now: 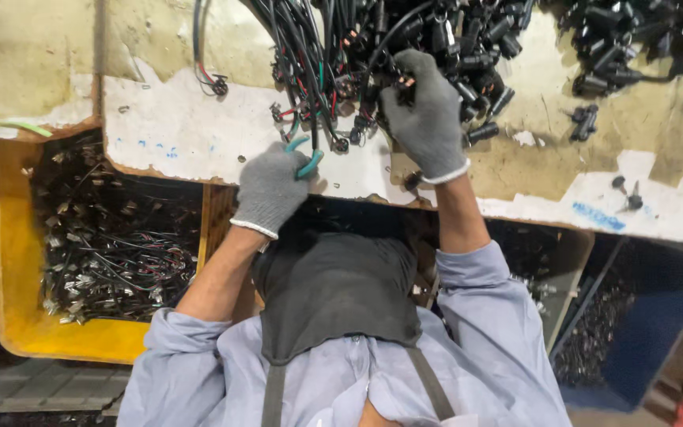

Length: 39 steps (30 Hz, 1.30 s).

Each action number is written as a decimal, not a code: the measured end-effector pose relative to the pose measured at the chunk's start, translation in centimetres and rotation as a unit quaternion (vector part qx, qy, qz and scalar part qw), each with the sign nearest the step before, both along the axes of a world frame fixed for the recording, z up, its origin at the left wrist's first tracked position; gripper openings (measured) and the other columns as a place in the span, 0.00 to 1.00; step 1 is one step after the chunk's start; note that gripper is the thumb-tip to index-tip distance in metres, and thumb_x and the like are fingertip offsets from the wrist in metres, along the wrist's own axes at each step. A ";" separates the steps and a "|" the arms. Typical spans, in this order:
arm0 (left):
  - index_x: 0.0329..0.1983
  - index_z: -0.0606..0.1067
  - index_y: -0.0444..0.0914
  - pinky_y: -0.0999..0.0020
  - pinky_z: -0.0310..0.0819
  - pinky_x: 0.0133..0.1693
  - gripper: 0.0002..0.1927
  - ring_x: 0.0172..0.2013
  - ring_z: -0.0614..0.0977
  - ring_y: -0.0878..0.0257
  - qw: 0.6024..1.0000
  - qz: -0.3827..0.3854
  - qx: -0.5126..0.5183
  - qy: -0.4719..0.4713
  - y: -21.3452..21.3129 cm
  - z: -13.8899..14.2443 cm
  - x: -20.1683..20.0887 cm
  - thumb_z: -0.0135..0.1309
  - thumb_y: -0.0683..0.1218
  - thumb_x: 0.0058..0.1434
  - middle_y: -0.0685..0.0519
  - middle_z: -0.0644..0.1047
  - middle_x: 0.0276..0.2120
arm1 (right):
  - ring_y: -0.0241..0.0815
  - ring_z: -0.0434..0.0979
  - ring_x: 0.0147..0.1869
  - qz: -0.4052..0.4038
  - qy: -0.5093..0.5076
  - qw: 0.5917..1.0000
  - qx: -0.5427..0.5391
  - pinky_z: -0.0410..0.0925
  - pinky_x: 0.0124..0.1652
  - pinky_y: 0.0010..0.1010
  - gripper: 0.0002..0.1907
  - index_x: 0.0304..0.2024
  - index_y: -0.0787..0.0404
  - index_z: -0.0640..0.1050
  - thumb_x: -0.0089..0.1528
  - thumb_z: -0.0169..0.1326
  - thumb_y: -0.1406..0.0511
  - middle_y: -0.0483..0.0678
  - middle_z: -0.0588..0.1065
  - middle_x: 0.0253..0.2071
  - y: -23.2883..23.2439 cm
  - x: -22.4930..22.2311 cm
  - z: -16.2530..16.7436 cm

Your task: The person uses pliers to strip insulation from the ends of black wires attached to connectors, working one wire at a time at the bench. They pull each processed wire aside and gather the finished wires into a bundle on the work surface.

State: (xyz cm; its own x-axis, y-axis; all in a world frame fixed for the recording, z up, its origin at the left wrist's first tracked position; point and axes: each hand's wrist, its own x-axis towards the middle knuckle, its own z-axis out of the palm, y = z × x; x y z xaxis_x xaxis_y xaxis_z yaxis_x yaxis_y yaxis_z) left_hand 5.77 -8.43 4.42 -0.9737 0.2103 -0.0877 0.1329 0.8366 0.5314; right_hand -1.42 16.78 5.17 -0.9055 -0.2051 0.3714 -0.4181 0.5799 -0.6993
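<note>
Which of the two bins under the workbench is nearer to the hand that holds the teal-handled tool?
The yellow bin, full of dark wire pieces. It sits beside the left hand, which grips the teal-handled tool; the dark blue bin lies on the far side, past the right arm.

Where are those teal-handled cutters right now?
In the head view, the teal-handled cutters sit in the gloved left hand, left of centre on the worn bench, just below the tangled wire bundle.
</note>
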 end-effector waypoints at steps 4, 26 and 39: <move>0.44 0.81 0.40 0.50 0.76 0.32 0.23 0.33 0.82 0.45 0.999 -0.015 -0.026 0.033 -0.7 0.4 -0.5 0.66 0.57 0.50 0.41 0.77 0.41 | 0.45 0.82 0.46 0.001 -0.024 0.999 -0.022 0.75 0.48 0.35 0.16 0.55 0.64 0.73 0.67 0.62 0.74 0.51 0.77 0.45 0.5 5.1 2.4; 0.35 0.80 0.34 0.75 0.76 0.35 0.07 0.31 0.81 0.71 0.849 0.042 0.467 -0.244 -1.8 9.7 0.3 0.65 0.42 0.57 0.56 0.81 0.29 | 0.52 0.72 0.32 0.145 -0.019 0.989 -0.030 0.64 0.35 0.40 0.36 0.39 0.62 0.75 0.48 0.69 0.41 0.49 0.69 0.30 -1.2 10.5 3.4; 0.33 0.79 0.33 0.73 0.73 0.30 0.08 0.28 0.78 0.69 0.729 0.095 0.588 -0.338 2.3 4.8 2.9 0.67 0.41 0.58 0.54 0.79 0.27 | 0.55 0.73 0.31 0.176 0.002 0.984 0.022 0.64 0.34 0.42 0.40 0.37 0.60 0.76 0.45 0.64 0.34 0.50 0.68 0.26 -1.8 9.1 1.2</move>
State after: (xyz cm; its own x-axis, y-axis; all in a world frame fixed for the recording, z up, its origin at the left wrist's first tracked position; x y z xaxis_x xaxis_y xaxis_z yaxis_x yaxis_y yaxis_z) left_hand 8.64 -6.13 9.22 -0.8130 0.3935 -0.4291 -0.5508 -0.2810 0.7859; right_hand 7.70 14.93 6.38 -0.7743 -0.5216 0.3582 -0.6008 0.4283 -0.6750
